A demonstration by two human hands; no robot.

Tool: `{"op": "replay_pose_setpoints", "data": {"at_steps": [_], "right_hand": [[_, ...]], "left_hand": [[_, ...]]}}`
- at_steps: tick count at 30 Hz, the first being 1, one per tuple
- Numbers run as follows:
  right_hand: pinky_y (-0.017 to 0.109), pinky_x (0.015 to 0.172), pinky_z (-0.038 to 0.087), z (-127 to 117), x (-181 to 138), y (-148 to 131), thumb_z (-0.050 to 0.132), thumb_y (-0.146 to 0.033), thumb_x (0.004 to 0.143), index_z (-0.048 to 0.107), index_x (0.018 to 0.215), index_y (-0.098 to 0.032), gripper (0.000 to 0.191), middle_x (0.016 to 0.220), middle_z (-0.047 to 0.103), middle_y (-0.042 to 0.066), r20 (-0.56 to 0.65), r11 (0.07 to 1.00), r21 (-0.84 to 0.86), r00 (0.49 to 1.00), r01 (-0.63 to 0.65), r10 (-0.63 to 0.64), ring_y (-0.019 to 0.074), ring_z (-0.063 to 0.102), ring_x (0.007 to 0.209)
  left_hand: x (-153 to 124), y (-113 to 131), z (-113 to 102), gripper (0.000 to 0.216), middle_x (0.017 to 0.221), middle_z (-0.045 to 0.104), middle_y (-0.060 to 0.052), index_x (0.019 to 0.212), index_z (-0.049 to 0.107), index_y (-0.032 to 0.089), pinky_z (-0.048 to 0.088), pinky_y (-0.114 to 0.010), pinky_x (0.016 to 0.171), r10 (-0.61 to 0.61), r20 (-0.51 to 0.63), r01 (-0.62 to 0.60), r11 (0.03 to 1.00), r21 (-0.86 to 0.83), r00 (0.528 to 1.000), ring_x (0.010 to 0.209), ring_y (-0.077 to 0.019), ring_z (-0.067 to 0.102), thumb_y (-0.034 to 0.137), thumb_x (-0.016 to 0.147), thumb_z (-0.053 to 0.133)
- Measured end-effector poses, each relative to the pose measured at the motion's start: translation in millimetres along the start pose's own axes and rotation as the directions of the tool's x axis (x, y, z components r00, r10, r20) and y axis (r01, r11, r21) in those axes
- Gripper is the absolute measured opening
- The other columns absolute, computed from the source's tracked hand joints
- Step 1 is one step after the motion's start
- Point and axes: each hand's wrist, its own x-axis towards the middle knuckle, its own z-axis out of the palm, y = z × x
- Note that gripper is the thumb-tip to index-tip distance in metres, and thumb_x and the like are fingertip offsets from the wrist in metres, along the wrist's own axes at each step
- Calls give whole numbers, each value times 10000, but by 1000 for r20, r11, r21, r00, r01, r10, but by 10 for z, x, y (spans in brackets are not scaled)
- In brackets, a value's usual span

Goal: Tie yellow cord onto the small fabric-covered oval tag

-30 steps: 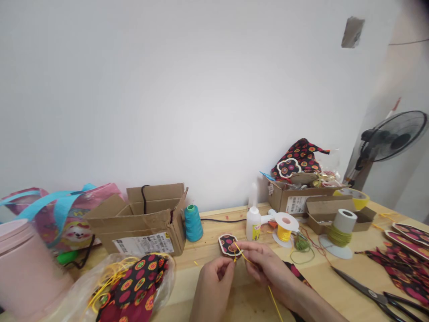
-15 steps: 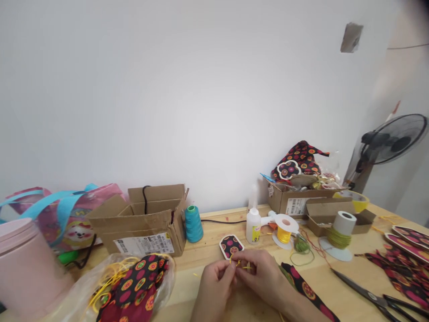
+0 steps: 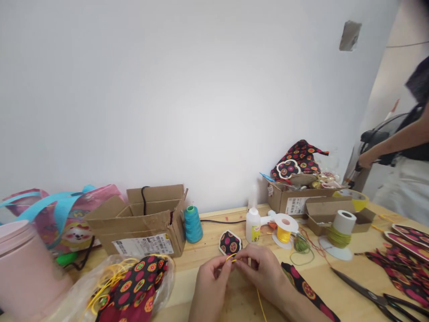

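My left hand (image 3: 212, 282) and my right hand (image 3: 260, 269) meet low in the middle of the view, fingertips pinched together on a thin yellow cord (image 3: 231, 257). The cord trails down from my right hand towards the lower edge. A small black fabric-covered piece (image 3: 229, 243) with pink and orange circles stands tilted just beyond my fingertips, and the cord appears to join it.
On the wooden table (image 3: 201, 264): a glue bottle (image 3: 253, 224), a yellow spool (image 3: 284, 229), a teal thread cone (image 3: 193, 223), an open cardboard box (image 3: 144, 221), scissors (image 3: 375, 295), a bag of patterned fabric (image 3: 134, 286). Another person (image 3: 405, 147) stands by a fan at the right.
My hands have stayed together on the cord, and the fabric piece has tipped up a little. A person has come into view at the right, in front of the fan.
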Motion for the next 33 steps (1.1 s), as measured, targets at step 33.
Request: {"op": "replay_pose_setpoints", "data": {"at_steps": [33], "right_hand": [[209,525,298,-1,-26,-52,454,-193,778,655,729,-197,207,596,478,-18,97,996,90,995,12,-21,108,436,552]], "left_hand": [[23,6,-53,236,880,668,-113,844,601,110,455,-319,776,31,-21,-34,990,-140,999,809,-208,606,238,648,572]]}}
